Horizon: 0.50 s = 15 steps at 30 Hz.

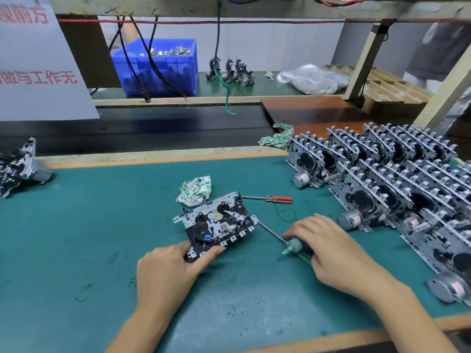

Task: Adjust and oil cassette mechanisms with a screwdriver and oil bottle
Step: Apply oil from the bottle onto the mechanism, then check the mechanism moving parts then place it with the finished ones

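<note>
Item 1. Lone mechanism (19, 166), far left edge of the green mat (102, 225); untouched, well apart from the work.

Item 2. Left hand (165, 271): thumb and fingers pinch the near corner of the cassette mechanism (216, 222), which lies flat mid-mat. Risk: the hold covers one corner only, so a push from the tool could pivot the plate.

Item 3. Crumpled rag (195, 191), just behind the mechanism.

Item 4. Red-handled screwdriver (267, 198), lying free on the mat, tip near the mechanism's far corner.

Item 5. Oil bottle (295, 247) with long metal needle, tip at the mechanism's right edge. Risk: a hard squeeze may flood nearby parts or drip on the mat.

Item 6. Right hand (331, 248): fingers curled over the bottle, gripping it.

Item 7. Stacked mechanisms (397, 179), right; a wide elbow swing could topple them.
</note>
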{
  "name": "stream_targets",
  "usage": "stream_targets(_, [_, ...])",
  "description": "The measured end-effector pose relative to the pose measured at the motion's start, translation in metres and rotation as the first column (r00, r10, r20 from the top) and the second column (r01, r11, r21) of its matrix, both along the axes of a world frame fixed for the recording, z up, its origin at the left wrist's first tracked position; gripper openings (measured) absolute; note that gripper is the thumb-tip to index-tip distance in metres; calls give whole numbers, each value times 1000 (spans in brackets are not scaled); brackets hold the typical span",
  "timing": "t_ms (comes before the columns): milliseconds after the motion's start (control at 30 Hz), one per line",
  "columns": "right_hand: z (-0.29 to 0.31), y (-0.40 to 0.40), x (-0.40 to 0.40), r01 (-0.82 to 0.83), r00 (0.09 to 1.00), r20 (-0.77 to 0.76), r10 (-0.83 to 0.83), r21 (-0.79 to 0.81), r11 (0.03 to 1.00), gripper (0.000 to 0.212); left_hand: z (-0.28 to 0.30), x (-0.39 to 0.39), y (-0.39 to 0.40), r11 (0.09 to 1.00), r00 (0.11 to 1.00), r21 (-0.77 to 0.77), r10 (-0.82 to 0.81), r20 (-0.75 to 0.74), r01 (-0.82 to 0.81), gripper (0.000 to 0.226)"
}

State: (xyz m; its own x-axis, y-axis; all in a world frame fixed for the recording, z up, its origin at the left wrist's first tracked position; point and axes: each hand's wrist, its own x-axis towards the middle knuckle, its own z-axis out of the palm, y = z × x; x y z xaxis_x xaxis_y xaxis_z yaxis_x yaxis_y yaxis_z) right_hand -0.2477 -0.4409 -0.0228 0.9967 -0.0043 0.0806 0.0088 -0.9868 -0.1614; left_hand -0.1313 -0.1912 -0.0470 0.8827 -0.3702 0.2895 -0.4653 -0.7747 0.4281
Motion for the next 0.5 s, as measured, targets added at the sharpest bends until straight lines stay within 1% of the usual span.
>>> stream_targets(33, [1, -2, 1, 12, 999, 32, -14, 52, 999, 56, 0, 0, 0, 1000, 1000, -3, -1, 4, 1, 101])
stream_targets(67, [4, -4, 3, 42, 995, 83, -55, 151, 988, 51, 0, 0, 0, 1000, 1000, -6, -1, 5, 1, 100])
stream_targets(100, [7, -6, 6, 67, 985, 132, -107, 281, 957, 49, 0, 0, 0, 1000, 1000, -1, 3, 0, -3, 100])
stream_targets(133, [9, -8, 9, 76, 969, 183, -168, 426, 902, 50, 0, -1, 0, 1000, 1000, 9, 8, -8, -8, 100])
stream_targets(167, [10, -10, 14, 73, 945, 221, -240, 573, 816, 52, 0, -1, -1, 1000, 1000, 17, 10, -12, -10, 101])
stream_targets(200, [9, -11, 20, 61, 924, 229, -307, 704, 708, 53, 0, -1, -1, 1000, 1000, 17, 10, -14, -10, 101])
stream_targets(233, [8, -12, 28, 55, 908, 213, -360, 793, 607, 52, 0, -1, -1, 1000, 1000, 12, 12, -17, -11, 100])
stream_targets(300, [2, -14, 43, 76, 887, 166, -431, 868, 490, 49, 0, -1, -1, 1000, 999, 20, 18, -31, -17, 103])
stream_targets(367, [-6, -14, 51, 76, 884, 116, -454, 920, 383, 49, -1, -1, 0, 999, 999, 34, 23, -25, -22, 105])
stream_targets(400, [-9, -12, 52, 61, 872, 120, -475, 935, 349, 51, -1, -1, 0, 999, 1000, 35, 23, -18, -23, 105])
stream_targets(433, [-11, -9, 50, 37, 829, 181, -529, 926, 375, 53, -1, -1, 0, 999, 1000, 34, 24, -13, -23, 104])
stream_targets(467, [-11, -4, 46, -1, 745, 312, -590, 884, 467, 53, 0, -2, 0, 999, 1000, 30, 22, -12, -21, 103])
stream_targets(500, [-9, 0, 41, -52, 633, 489, -600, 800, 597, 47, 0, -2, 0, 1000, 1000, 23, 20, -14, -19, 101])
